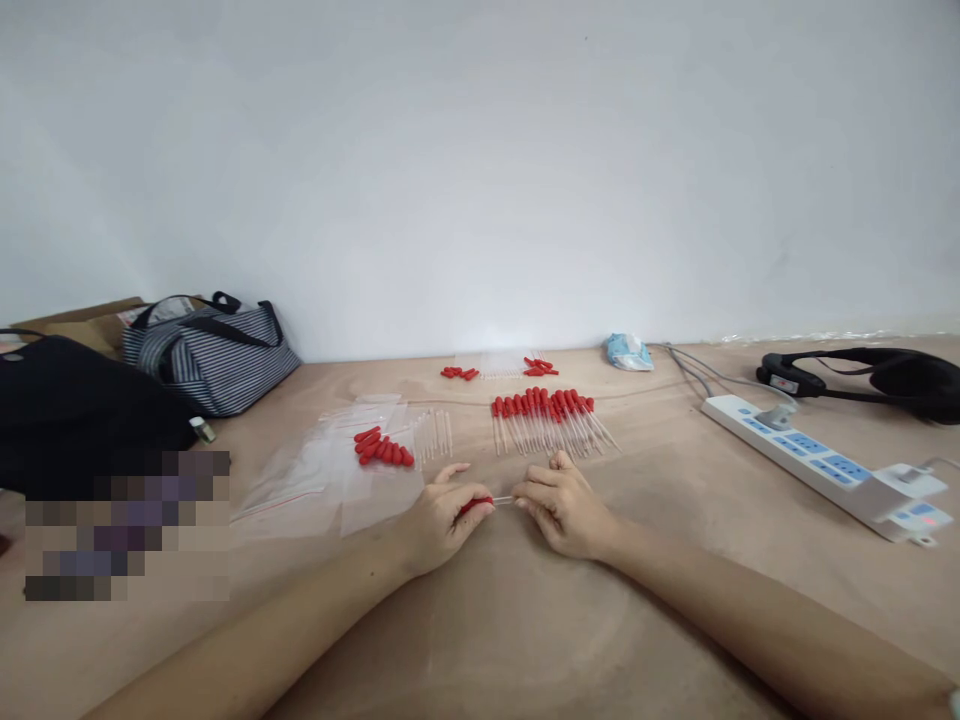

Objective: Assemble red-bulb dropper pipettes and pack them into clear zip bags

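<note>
My left hand is closed on a red rubber bulb, pinched between thumb and fingers. My right hand pinches a thin clear dropper tube, which lies in line with the bulb; where they meet is hidden by my left fingertips. Just beyond my hands lies a row of droppers with red bulbs, their clear tubes pointing toward me. To the left, several loose red bulbs rest on clear plastic bags, beside a few bare clear tubes.
Farther back lie more red bulbs and clear tubes. A white power strip and a black strapped item are on the right, with a blue-and-white packet near the wall. At left sit a striped bag and a small vial.
</note>
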`<state>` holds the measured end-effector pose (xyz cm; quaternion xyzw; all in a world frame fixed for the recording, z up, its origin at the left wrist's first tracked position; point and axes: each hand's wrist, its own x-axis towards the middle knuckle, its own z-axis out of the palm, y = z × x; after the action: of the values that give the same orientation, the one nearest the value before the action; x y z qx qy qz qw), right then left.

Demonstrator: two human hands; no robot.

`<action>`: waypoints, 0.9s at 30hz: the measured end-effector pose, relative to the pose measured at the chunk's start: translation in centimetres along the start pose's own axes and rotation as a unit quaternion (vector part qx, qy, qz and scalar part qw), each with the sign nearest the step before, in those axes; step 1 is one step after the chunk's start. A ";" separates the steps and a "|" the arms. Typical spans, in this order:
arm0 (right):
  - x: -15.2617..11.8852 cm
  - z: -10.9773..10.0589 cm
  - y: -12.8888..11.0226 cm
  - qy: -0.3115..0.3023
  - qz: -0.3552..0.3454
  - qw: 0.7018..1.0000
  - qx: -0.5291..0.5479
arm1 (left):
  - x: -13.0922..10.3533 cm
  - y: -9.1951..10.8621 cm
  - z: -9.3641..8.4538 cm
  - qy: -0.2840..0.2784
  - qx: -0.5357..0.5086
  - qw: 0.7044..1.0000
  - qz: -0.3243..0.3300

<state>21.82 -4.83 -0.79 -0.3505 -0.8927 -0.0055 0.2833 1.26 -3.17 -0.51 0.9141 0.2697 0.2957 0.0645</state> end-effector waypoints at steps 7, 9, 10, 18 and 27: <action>0.3 0.7 -0.8 -0.008 0.014 1.000 0.012 | 0.0 0.4 -0.2 0.009 0.010 0.999 0.033; 0.4 0.8 -0.9 -0.016 0.017 1.000 0.014 | 0.1 0.4 -0.3 0.002 0.018 0.999 0.043; 0.4 0.8 -0.9 -0.021 0.019 1.000 0.014 | 0.2 0.4 -0.4 -0.001 0.024 0.999 0.048; 0.9 -0.3 -1.1 -0.061 0.038 0.997 -0.033 | 0.2 -1.0 -0.7 0.016 0.058 0.998 0.033; 1.9 -0.1 4.7 0.066 0.307 0.949 0.017 | 0.1 -1.3 -0.8 -0.058 0.010 0.989 -0.138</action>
<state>23.70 -0.08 -0.63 -0.6014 -0.7213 0.0742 0.3354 0.30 -2.07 -0.15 0.8846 0.3917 0.2275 0.1108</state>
